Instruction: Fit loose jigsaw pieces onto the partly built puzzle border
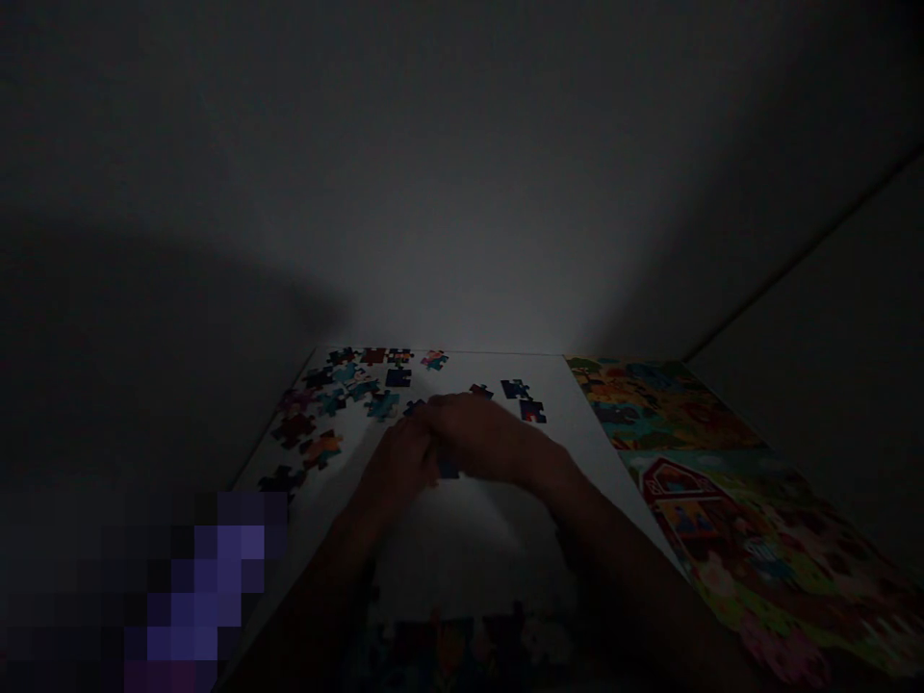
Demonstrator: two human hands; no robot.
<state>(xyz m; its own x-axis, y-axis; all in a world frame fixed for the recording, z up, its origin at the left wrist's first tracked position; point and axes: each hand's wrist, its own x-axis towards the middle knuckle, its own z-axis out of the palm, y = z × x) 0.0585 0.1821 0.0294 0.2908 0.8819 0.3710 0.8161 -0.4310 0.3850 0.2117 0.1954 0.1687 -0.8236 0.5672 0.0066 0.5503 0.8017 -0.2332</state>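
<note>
My left hand (400, 460) and my right hand (480, 435) meet over the middle of a white tabletop (498, 515). Both have curled fingers, and the right hand crosses over the left fingertips. A blue puzzle piece (449, 471) peeks out below the right palm, beside the left fingers. Whether either hand grips it is hidden. Just beyond the knuckles lie a dark blue piece (414, 408) and a reddish one (480, 392). Two more dark pieces, one upper (515, 389) and one lower (532, 411), rest right of the hands.
Several loose puzzle pieces (346, 375) spread along the left and far side. Dim assembled pieces (448, 645) lie at the near edge. On the right are an animal puzzle picture (664, 399) and a barn puzzle picture (751, 549). A pale wall (448, 212) rises behind.
</note>
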